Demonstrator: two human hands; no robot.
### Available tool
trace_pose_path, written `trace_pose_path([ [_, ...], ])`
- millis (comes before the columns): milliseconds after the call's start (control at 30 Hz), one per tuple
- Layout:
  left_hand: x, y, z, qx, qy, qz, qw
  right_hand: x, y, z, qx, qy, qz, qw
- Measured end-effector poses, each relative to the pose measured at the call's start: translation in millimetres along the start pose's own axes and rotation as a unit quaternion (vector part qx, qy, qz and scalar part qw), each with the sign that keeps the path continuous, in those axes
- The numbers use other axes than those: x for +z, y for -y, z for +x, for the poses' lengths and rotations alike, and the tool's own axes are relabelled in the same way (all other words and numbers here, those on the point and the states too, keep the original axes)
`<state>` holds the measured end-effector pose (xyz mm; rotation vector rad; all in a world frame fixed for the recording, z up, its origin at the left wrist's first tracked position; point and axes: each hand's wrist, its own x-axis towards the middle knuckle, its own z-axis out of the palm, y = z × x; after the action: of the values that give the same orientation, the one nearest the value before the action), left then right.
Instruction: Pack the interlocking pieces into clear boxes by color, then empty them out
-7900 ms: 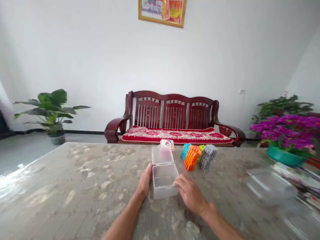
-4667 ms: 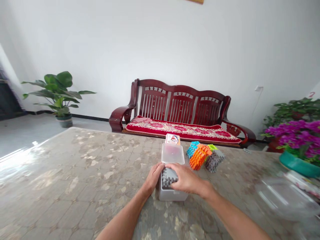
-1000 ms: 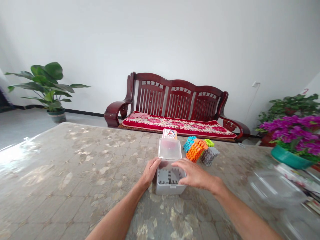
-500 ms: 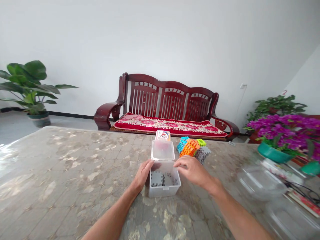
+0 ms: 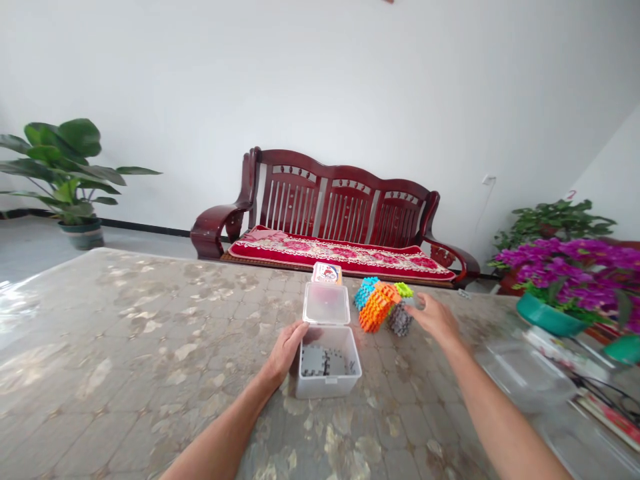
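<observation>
A translucent plastic box [image 5: 329, 388] stands on the table with its lid [image 5: 327, 303] folded back; flat grey notched pieces [image 5: 314, 360] lie inside. My left hand [image 5: 289, 350] grips the box at its left wall, fingertips at the rim. Right of the lid sit stacks of interlocking pieces: blue [image 5: 366, 292], orange [image 5: 377, 308], lime green [image 5: 403, 289] and grey [image 5: 400, 321]. My right hand [image 5: 436, 320] is at the right side of the grey stack, thumb and forefinger apart, with the thumb tip at the grey pieces.
Behind the lid is a small box with a picture label [image 5: 327, 273]. Clear containers [image 5: 530, 377], cables and a teal pot of purple flowers [image 5: 555, 315] stand at the right. A red wooden bench [image 5: 345, 207] is beyond the patterned table [image 5: 125, 347].
My right hand has moved from the box's right rim, right and away from me, to the grey stack. My left hand has stayed on the box. The view has shifted slightly.
</observation>
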<state>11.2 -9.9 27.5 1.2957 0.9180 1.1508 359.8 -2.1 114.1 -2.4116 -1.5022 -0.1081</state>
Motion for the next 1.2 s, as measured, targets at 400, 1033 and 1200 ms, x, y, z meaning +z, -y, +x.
trace_pose_path([
  [400,-2.2,8.3,2.1,0.01,0.006,0.016,1.0,-13.5,1.3,-14.3,-0.001,-0.103,0.134,0.986],
  [1033,-0.7,5.4,1.9,0.023,0.017,-0.005,1.0,-6.4,100.3,-110.8,-0.421,0.164,0.124,0.883],
  [1200,-1.3,8.8,2.5,0.018,0.017,-0.003,1.0,-4.6,82.8,-108.3,-0.356,0.12,0.204,0.904],
])
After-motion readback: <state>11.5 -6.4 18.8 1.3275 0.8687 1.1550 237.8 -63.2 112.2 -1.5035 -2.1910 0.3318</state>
